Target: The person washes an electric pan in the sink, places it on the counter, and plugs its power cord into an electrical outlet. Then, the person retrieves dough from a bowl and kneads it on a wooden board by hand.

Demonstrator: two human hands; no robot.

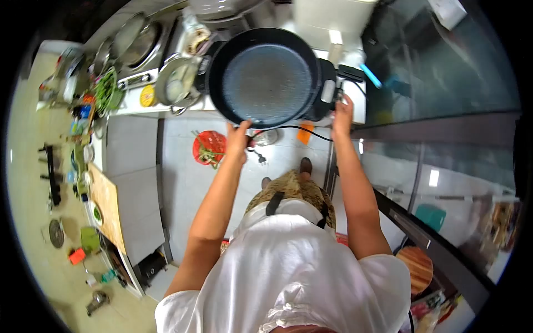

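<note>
The grip of the left hand (240, 137) is closed at the near rim of the black electric pan (267, 80); the right hand (342, 115) has its fingers bent beside the pan's right end, but I cannot tell how far they close or on what. The pan lies over the front edge of the white table (133, 101), and a black cord (302, 128) runs below it, its plug (261, 160) hanging above the pale floor (180, 188). White cabinets (133, 161) line the left, glass panels (444, 83) the right. Left of the pan, a metal pot (177, 82) holds something pale, beside a yellow-topped container (147, 95). A red container (209, 147) on the floor holds green stalks
</note>
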